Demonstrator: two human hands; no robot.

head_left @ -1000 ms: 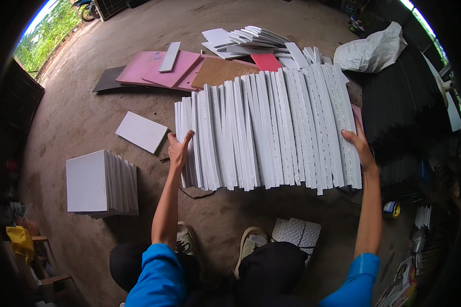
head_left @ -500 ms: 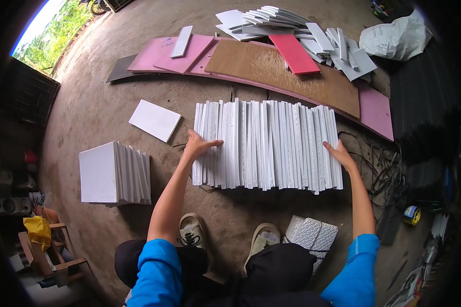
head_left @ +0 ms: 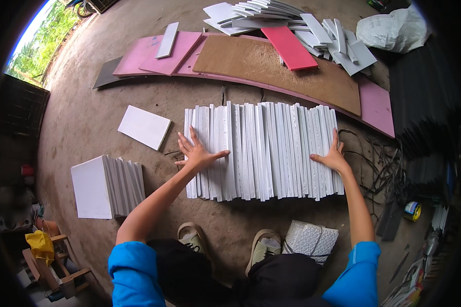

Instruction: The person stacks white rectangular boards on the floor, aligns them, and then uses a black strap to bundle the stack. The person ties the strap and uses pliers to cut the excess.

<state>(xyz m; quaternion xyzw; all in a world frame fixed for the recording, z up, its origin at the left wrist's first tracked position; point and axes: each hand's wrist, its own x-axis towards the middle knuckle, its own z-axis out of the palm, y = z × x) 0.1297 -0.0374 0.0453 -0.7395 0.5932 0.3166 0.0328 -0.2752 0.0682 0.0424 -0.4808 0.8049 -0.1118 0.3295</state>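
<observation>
A long row of white foam-like panels (head_left: 271, 148) stands on edge, packed side by side, on the floor in front of me. My left hand (head_left: 198, 156) rests on the row's left end, fingers spread and thumb stretched over the top edges. At the right end, my right hand (head_left: 334, 159) touches the top edges with thumb and fingers apart. Neither hand is closed round a panel. One loose white panel (head_left: 144, 127) lies flat to the left of the row. Nearer to me on that side stands a smaller stack of white panels (head_left: 93, 187).
Beyond the row lie pink boards (head_left: 378, 105), a brown board (head_left: 271, 64), a red panel (head_left: 290, 47) and a heap of white panels (head_left: 271, 10). Black cords (head_left: 376, 169) tangle at the right. A white textured bundle (head_left: 312, 240) sits near my feet. A white sack (head_left: 392, 30) stands far right.
My left hand has shifted from the row's left side onto its top, fingers spreading. My right hand has moved slightly inward over the right end. The view has shifted a little.
</observation>
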